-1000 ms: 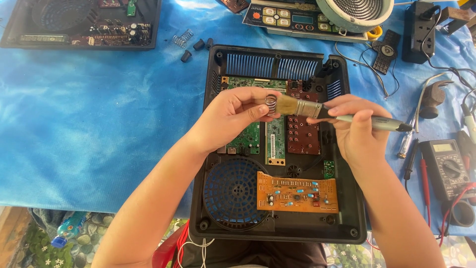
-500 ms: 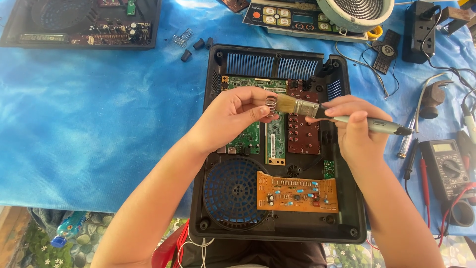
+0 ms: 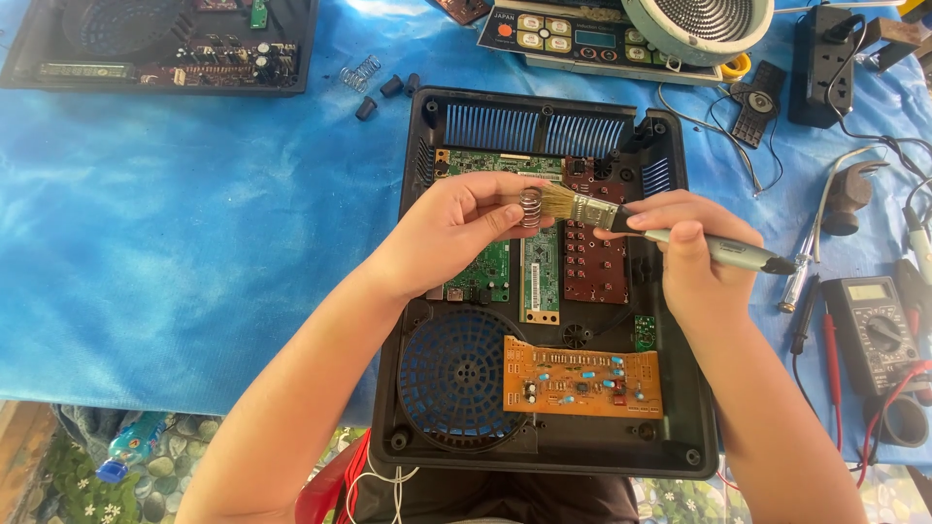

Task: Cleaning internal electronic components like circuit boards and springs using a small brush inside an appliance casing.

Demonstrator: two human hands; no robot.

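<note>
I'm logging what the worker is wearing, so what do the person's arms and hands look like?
Both forearms are bare, with no sleeves in view. The left hand and right hand wear no gloves, rings, watch or bands that I can see. Fingernails look short and unpainted.

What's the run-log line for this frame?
left hand: pinches spring | right hand: holds brush, bristles on spring | below: open black casing
</note>
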